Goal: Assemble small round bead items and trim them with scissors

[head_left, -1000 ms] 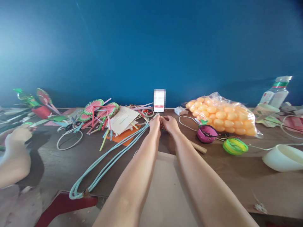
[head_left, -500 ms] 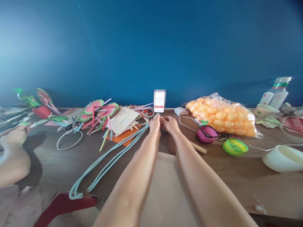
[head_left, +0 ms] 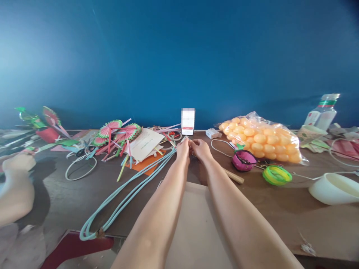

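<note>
My left hand and my right hand meet above the dark table, fingers closed and touching or nearly so. A looped bundle of pale blue cords runs from the table's front edge up to my left hand, which is closed around its far end. My right fingertips are pinched against the left ones; whatever lies between them is hidden and small. Just beyond the hands a phone with a lit screen stands upright against the blue wall. A beige board or box surface lies between my forearms.
To the left lie watermelon-patterned paper fans, a paper sheet, scissors and another person's arm. On the right are a bag of orange balls, a purple pouch, green-yellow ribbon and a white cup.
The view has shifted slightly. My hands stay together in nearly the same pose. At left, the other person's hand has moved a little.
</note>
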A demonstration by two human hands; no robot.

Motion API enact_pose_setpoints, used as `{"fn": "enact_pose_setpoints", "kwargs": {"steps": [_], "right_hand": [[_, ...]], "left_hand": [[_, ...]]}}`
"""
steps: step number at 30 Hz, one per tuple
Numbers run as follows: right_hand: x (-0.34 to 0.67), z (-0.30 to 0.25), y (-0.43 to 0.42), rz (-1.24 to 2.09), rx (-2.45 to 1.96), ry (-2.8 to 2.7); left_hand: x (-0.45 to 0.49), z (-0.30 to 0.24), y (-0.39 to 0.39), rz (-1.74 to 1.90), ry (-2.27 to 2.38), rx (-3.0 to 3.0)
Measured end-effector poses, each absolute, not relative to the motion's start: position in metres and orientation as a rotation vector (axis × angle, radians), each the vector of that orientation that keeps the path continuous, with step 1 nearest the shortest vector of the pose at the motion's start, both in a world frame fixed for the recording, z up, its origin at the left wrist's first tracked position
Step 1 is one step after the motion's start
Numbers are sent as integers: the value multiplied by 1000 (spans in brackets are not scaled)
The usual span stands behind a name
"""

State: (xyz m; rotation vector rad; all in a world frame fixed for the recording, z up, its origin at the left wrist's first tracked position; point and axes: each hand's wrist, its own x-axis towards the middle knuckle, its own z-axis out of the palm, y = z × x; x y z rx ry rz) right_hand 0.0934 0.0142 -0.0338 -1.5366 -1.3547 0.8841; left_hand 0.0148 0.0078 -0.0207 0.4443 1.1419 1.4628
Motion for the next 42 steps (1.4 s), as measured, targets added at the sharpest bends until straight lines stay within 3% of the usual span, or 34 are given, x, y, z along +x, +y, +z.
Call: {"fn": "enact_pose_setpoints", "kwargs": {"steps": [42], "right_hand": [[93, -35, 14, 885, -1539, -1358]], "left_hand": [[14, -14, 4, 1466, 1082, 359]]}}
